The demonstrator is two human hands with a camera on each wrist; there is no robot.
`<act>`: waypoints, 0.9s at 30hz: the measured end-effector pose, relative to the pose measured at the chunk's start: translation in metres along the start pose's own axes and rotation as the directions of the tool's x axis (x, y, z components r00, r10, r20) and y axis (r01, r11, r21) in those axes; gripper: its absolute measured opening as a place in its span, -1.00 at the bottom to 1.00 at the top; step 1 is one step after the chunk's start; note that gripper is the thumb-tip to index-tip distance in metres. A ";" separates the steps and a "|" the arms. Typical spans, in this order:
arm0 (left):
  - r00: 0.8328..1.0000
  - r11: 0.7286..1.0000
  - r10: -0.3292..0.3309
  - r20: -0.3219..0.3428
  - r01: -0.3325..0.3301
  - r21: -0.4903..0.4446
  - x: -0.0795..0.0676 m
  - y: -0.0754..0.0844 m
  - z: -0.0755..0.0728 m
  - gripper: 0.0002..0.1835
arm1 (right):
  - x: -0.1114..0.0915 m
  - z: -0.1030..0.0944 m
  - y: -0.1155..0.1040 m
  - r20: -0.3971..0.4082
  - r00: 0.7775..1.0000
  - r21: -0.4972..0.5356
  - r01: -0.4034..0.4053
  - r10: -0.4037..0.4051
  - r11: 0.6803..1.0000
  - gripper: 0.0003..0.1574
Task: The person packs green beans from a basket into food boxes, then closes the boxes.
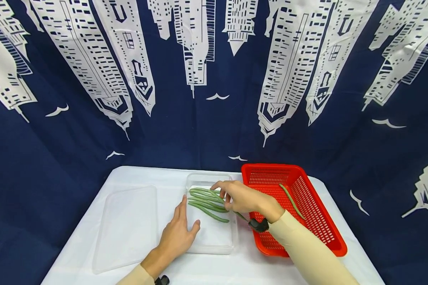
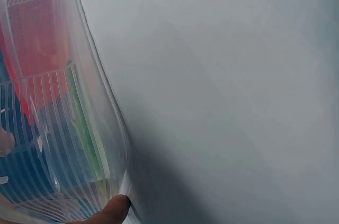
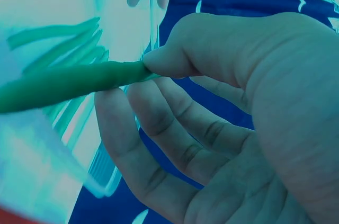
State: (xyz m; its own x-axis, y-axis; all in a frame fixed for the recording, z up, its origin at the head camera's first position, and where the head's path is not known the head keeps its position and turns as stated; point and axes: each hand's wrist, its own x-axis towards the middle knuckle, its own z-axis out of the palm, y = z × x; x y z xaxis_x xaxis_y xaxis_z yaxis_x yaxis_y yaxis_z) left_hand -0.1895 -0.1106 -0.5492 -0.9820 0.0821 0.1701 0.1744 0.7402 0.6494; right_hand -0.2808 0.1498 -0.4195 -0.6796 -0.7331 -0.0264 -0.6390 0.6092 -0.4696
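Observation:
Several green beans (image 1: 204, 204) lie side by side in a clear plastic container (image 1: 210, 248) at the middle of the table. Above them my right hand (image 1: 244, 196) pinches one green bean (image 3: 74, 83) between thumb and fingers. In the head view that bean's end sticks out below the hand, toward the red basket. My left hand (image 1: 178, 233) rests at the container's left side, its fingers fairly straight. The left wrist view has one fingertip (image 2: 117, 205) touching the container's rim. One more green bean (image 1: 291, 201) lies in the red basket (image 1: 324, 215).
A flat translucent lid (image 1: 128, 229) lies on the white table (image 1: 251, 269) left of the container. The red basket stands close by the container's right side, under my right forearm. Behind the table hangs a dark blue cloth (image 1: 199, 134) printed with white buildings.

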 end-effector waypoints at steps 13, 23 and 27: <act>1.000 1.000 -0.013 0.027 0.013 -0.006 0.001 0.001 -0.002 0.10 | 0.036 0.019 -0.016 0.047 0.994 0.002 0.095 -0.095 0.995 -0.27; 0.999 1.000 -0.021 0.036 0.022 -0.011 0.001 -0.001 -0.001 0.11 | 0.051 0.030 -0.016 0.081 0.994 -0.002 0.073 -0.072 0.997 -0.30; 0.999 1.000 -0.016 0.033 0.016 -0.009 0.001 -0.002 -0.001 0.11 | 0.056 0.034 -0.015 0.088 0.994 -0.006 0.064 -0.063 0.998 -0.31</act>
State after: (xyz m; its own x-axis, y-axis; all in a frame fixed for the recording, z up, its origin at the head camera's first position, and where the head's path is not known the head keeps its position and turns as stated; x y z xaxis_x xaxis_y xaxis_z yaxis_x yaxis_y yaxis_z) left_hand -0.1905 -0.1127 -0.5492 -0.9865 0.0919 0.1352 0.1588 0.7356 0.6585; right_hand -0.2965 0.0895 -0.4439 -0.6034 -0.7940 -0.0743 -0.6834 0.5629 -0.4649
